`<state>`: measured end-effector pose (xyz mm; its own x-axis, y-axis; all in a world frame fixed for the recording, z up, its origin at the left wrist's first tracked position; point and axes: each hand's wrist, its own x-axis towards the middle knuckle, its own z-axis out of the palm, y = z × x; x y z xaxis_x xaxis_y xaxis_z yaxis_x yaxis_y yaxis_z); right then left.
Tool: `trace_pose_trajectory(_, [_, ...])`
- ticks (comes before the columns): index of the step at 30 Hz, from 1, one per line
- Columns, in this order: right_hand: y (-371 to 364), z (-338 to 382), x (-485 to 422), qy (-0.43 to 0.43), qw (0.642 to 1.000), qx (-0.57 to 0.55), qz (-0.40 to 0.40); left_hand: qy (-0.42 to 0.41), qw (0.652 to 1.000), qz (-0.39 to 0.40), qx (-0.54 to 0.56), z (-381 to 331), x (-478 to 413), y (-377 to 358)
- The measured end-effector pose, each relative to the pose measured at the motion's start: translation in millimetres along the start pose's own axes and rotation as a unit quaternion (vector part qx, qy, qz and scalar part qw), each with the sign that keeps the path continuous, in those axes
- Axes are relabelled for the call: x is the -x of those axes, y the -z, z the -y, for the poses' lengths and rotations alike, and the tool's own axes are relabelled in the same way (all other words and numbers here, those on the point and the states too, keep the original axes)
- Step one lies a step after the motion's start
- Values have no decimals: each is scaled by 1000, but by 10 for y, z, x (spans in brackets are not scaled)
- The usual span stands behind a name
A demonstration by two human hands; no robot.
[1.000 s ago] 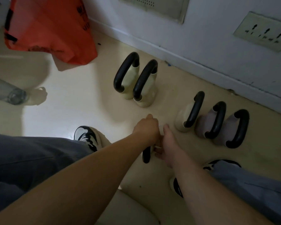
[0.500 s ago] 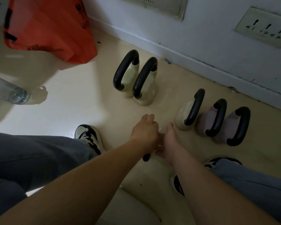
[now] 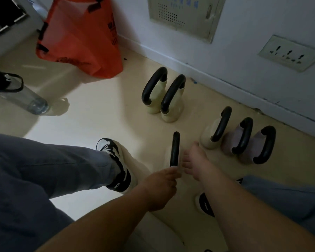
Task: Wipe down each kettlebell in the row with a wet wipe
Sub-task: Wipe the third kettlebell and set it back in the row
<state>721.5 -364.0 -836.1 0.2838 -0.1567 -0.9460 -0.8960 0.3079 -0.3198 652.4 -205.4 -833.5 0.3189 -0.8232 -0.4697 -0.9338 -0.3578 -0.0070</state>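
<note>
A cream kettlebell with a black handle (image 3: pixel 175 148) stands on the floor right in front of me. My left hand (image 3: pixel 160 184) pinches a white wet wipe (image 3: pixel 175 167) against the near end of that handle. My right hand (image 3: pixel 195 164) sits against the kettlebell's right side with curled fingers and the thumb pointing away from me. By the wall stand two cream kettlebells (image 3: pixel 172 99). To their right are one more cream kettlebell (image 3: pixel 214 135) and two pinkish kettlebells (image 3: pixel 244 144).
An orange bag (image 3: pixel 80 37) leans in the far corner. A clear water bottle (image 3: pixel 20 93) lies on the floor at the left. My shoes (image 3: pixel 116 160) and grey trouser legs flank the kettlebell. A wall socket (image 3: pixel 289 53) and a panel (image 3: pixel 184 13) are on the wall.
My left hand has slid back along the handle from its far part to its near end, uncovering most of the black handle. The right hand has stayed beside the kettlebell.
</note>
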Motion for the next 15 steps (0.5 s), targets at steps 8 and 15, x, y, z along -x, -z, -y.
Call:
trace_pose_trajectory(8, [-63,-57,92,57,997,43,-7,415,778,-37,471,178,146,-117])
trace_pose_trajectory(15, [5,-35,-5,66,997,25,14,509,496,-159,685,568,-212,167])
